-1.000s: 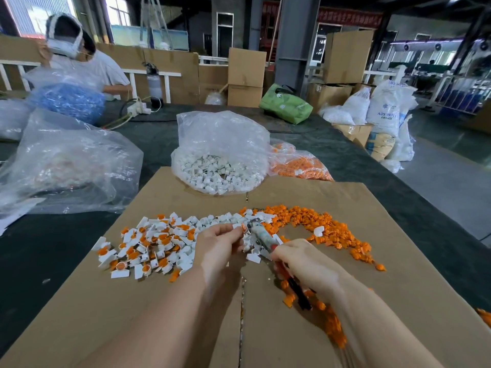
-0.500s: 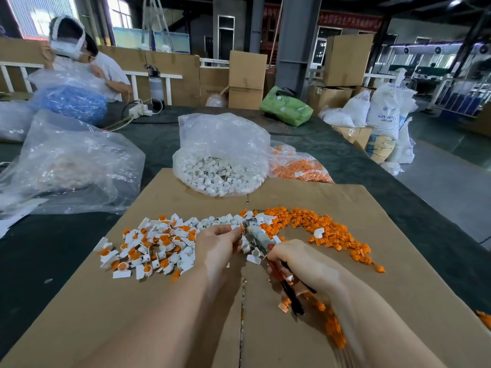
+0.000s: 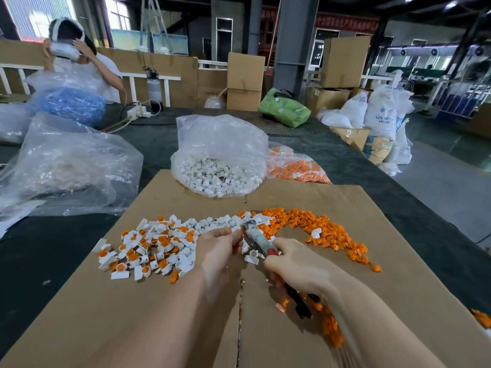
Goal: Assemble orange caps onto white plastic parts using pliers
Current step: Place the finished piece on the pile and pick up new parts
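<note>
My right hand grips the pliers by their red and black handles; the jaws point up and left. My left hand pinches a small white plastic part at the jaw tips; the part is mostly hidden by my fingers. A pile of white parts fitted with orange caps lies left of my left hand on the cardboard sheet. Loose orange caps spread in a band to the right, and more orange caps lie under my right wrist.
A clear bag of white parts and a bag of orange caps stand at the cardboard's far edge. A large crumpled clear bag lies at the left. A person sits at the far left. Boxes and sacks stand beyond.
The pliers' handles have closed in my right hand while the jaws stay at the part in my left fingers. The person at the far left has raised a hand to the headset.
</note>
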### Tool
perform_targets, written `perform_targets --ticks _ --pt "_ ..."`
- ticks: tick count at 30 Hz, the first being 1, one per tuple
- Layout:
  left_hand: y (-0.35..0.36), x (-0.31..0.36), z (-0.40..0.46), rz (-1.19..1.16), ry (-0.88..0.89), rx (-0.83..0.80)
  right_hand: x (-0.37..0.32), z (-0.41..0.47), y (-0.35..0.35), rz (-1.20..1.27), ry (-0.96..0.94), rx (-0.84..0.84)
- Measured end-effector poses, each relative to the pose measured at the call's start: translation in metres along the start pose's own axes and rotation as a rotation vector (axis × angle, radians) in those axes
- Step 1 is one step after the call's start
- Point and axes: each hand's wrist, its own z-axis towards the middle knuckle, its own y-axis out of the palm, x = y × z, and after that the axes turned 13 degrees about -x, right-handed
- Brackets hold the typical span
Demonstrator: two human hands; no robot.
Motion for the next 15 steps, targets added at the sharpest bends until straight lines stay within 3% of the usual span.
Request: perform_targets --ticks 9,15 --pt "0.007 -0.001 -0.012 0.006 0.014 0.009 0.005 -0.001 0.005 -0.197 -0.015 0.112" --pt "0.009 -0.004 -0.013 -0.021 -0.002 0.008 0.014 0.002 0.009 -0.177 -0.038 0.163"
